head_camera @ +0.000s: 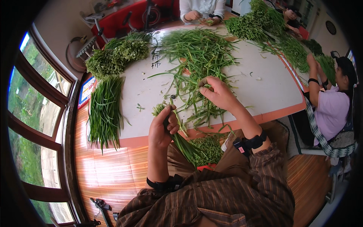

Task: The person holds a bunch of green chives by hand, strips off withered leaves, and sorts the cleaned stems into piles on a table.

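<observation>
My left hand (164, 124) is closed around a bunch of green leafy stalks, like garlic chives (184, 146); their pale cut ends show above the thumb and the leaves hang down towards my lap. My right hand (204, 86) is over the loose pile of green stalks (198, 51) on the white table (136, 85), its thumb and forefinger close together at some stalks; whether it grips one cannot be told. To the left lies a neat bundle of long green leaves (105, 110), with pale-ended bunches (119, 56) behind it.
More bunches (249, 25) are heaped at the back right. Across the table a person's hands (208, 20) hold a small piece; other people sit at the right. Below the table's pink edge (272, 113), a red container (207, 166) of green scraps (210, 150) stands between my legs. Windows line the left.
</observation>
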Motion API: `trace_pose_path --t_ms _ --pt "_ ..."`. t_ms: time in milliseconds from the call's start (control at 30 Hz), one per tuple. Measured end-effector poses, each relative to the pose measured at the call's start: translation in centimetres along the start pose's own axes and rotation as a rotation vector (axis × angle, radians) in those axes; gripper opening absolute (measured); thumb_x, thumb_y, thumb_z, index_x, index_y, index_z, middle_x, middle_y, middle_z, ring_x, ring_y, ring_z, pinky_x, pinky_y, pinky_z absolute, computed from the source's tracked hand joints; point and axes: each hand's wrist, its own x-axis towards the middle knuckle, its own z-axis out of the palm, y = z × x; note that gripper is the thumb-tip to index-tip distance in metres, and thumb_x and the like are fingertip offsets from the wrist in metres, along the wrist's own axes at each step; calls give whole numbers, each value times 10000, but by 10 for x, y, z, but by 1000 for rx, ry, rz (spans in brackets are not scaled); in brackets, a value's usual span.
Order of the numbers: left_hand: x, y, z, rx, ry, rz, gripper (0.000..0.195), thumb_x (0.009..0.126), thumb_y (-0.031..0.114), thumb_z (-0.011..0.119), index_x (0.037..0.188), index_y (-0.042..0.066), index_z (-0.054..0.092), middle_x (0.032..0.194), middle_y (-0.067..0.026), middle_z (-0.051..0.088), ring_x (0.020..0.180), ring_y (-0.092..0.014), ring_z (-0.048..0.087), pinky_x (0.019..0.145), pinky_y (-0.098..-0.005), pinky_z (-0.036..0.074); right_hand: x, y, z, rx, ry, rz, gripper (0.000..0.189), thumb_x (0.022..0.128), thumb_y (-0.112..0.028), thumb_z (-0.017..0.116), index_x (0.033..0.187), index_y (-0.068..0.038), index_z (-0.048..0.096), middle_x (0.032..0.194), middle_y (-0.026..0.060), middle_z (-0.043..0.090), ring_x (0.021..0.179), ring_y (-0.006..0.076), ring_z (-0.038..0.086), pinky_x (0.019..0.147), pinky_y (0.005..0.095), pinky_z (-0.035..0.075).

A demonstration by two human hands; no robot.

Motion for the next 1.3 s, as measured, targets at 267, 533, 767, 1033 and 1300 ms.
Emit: trace_pose_path --t_ms 267,533,767,1033,1300 --pt "3 -4 -1 -2 -20 -33 193 889 225 466 954 46 496 590 22 394 447 -61 311 384 -197 265 15 5 -54 855 226 201 151 871 -183 498 987 -97 543 967 59 603 912 139 558 763 272 421" --pt "3 -2 -4 59 21 34 207 881 233 484 945 36 497 595 24 401 459 -59 315 391 -199 274 13 16 -72 1268 341 193 128 886 -146 477 980 -69 515 922 97 595 870 210 581 741 326 466" --pt "3 6 -12 13 18 63 189 877 220 494 951 47 508 595 26 417 460 -55 325 396 -202 279 0 49 -60 1198 260 441 150 876 -172 509 964 -54 534 864 76 602 798 177 589 674 280 467" --pt "-8 20 -10 -1 -17 163 175 891 207 473 937 42 509 594 19 418 453 -59 316 393 -203 269 -10 52 -61 659 291 385 207 841 -215 578 926 -36 637 787 7 610 710 60 527 625 198 395" --pt "-19 22 7 16 -16 168 185 893 199 469 963 31 499 579 23 385 439 -59 296 380 -201 257 -3 4 -64 185 560 -48 214 858 -197 557 905 -2 632 693 -7 578 654 25 459 565 185 372"
